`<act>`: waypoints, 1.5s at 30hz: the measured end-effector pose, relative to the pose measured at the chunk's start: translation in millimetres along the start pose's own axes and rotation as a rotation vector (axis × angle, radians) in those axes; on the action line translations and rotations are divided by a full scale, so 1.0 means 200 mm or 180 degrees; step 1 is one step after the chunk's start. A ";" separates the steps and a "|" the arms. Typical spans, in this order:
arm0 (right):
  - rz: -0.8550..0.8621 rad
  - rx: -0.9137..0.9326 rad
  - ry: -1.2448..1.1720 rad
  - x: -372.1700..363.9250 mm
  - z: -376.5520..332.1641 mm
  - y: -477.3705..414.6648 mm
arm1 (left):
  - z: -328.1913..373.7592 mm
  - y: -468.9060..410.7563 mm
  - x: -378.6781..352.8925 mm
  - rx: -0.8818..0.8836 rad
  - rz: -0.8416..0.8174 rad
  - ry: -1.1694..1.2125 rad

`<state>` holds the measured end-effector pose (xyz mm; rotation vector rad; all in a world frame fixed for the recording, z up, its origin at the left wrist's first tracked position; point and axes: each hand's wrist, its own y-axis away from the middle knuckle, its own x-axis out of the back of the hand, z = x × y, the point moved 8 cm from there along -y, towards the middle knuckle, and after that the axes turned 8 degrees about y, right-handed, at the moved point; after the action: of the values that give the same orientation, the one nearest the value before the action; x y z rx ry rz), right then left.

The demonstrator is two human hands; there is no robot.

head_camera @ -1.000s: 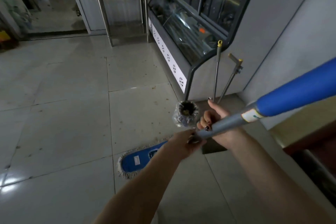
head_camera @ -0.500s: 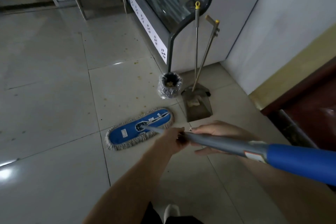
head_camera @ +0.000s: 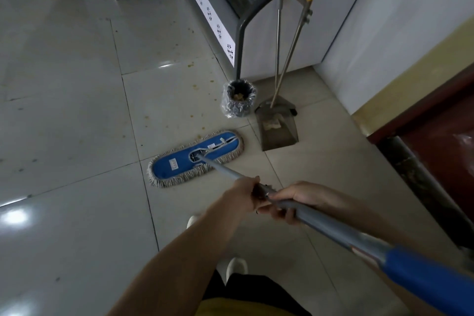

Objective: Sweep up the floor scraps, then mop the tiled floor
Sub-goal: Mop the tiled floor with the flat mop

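A flat blue mop head with a pale fringe lies on the tiled floor. Its grey handle runs back towards me and ends in a blue grip at the lower right. My left hand grips the handle further down. Just behind it my right hand holds the handle with the fingers curled under it. Small yellowish scraps dot the tiles beyond the mop.
A small bin lined with plastic stands by a display counter. A dustpan holding scraps and a broom handle lean beside it. A white wall and a dark wooden ledge close off the right.
My view has tilted down towards the floor. The mop head now lies nearer the bin and dustpan, a little further from me. Both hands keep their hold on the handle.
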<state>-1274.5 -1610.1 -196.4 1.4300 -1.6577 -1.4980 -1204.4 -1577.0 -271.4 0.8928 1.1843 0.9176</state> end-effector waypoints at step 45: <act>0.0570 -0.0205 -0.0349 -0.31 -0.77 -0.97 | 1.17 -0.63 0.41 -0.0867 0.0513 -0.0295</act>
<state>-1048.7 -1590.0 -313.0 1.1514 -1.7357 -1.5365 -949.1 -1567.3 -380.1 0.8078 0.8919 1.1259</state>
